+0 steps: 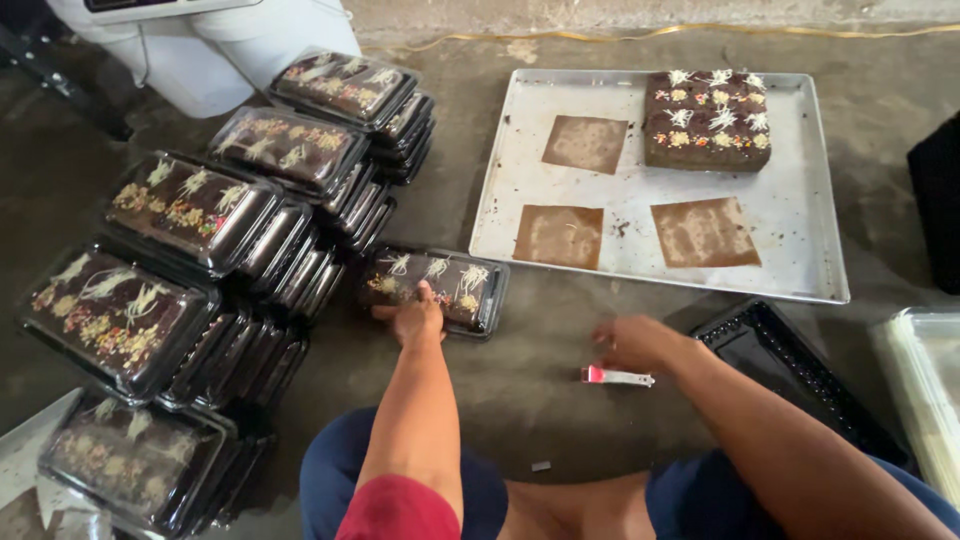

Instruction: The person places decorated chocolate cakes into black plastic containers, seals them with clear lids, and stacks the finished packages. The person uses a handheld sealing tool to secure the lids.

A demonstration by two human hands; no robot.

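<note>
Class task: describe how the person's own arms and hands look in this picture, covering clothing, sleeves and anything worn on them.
Both arms are bare from the hands up as far as the picture shows. The left hand and right hand wear no gloves; no rings, watch or bands can be seen. A red sleeve shows at the bottom edge on the left arm. No sleeve shows on the right arm. Dark blue cloth covers the legs below.

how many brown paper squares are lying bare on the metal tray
3: one upper left beside the decorated cake, two along the tray's front, left and right. Another may sit hidden under the cake.
</note>
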